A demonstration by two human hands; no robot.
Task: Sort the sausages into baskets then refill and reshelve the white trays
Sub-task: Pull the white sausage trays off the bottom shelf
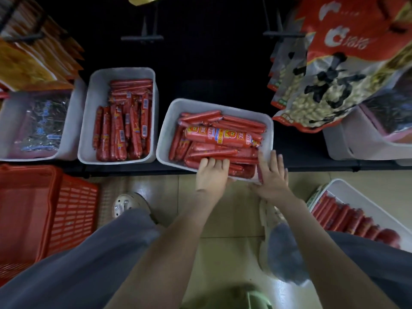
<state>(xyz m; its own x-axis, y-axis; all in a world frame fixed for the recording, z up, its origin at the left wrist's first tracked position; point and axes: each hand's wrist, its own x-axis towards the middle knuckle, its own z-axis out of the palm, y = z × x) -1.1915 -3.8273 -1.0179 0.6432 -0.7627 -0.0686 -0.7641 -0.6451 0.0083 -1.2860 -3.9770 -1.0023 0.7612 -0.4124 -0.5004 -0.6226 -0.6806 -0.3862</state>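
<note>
A white tray (165,136) heaped with red sausages (219,136) is seen at the front edge of the dark shelf (301,150), turned askew, with its near rim overhanging the floor (223,219). Both hands are placed at that near rim, close together but apart. The rim is gripped by the left hand (211,172): its fingers (214,162) are curled over the edge and rest on the sausages. The right hand (273,175) is laid against the near right corner with its fingers nearly straight and spread; whether the thumb is hooked underneath cannot be told. A second tray (94,103) of sausages is set on the shelf to the left, just beside the first. A red basket (33,208) is seen on the floor at the left, and a third tray (359,191) of sausages at the right.
</note>
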